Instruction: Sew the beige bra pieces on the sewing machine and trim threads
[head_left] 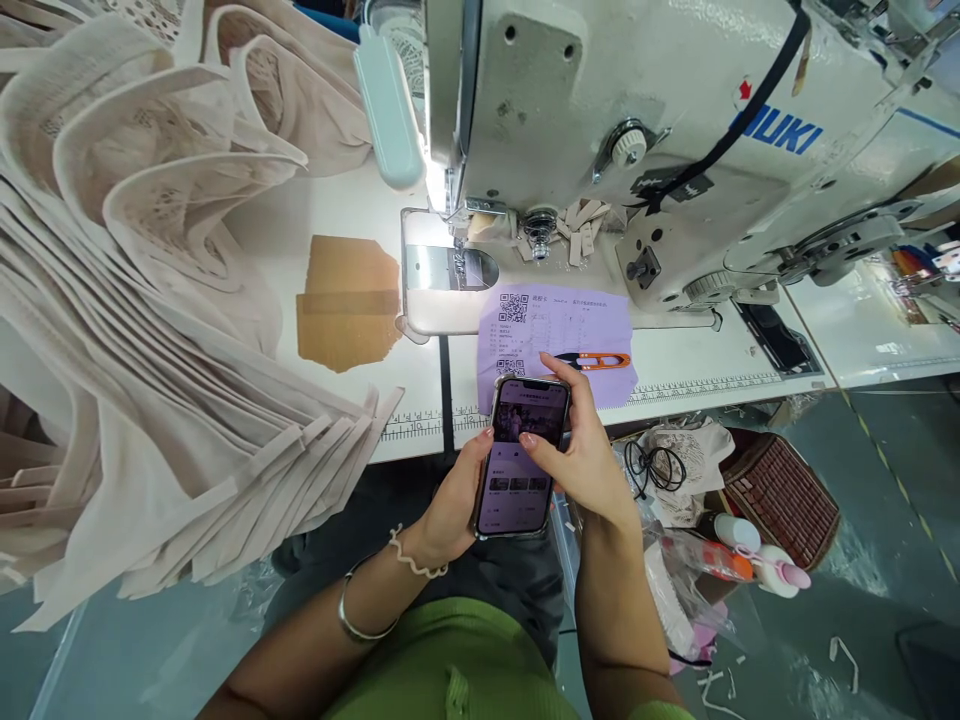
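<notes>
Both my hands hold a smartphone [517, 490] upright above my lap, its lit screen facing me with a picture at the top. My left hand [452, 500] grips the phone's left edge, thumb along the side. Around the right edge curls my right hand [589, 455], its thumb over the screen and its index finger stretched past the top corner. Just beyond the phone, a purple printed sheet [517, 335] with QR codes lies on the table. Orange-handled thread snips [606, 361] rest on that sheet, near my right index finger.
A sewing machine [555, 100] stands behind the sheet, its needle area lit. Beige garment pieces [225, 420] are piled at the left. Brown cardboard [349, 305] lies beside the needle plate. Another phone [780, 338] sits at right. Below are a woven basket [784, 500] and bottles [772, 570].
</notes>
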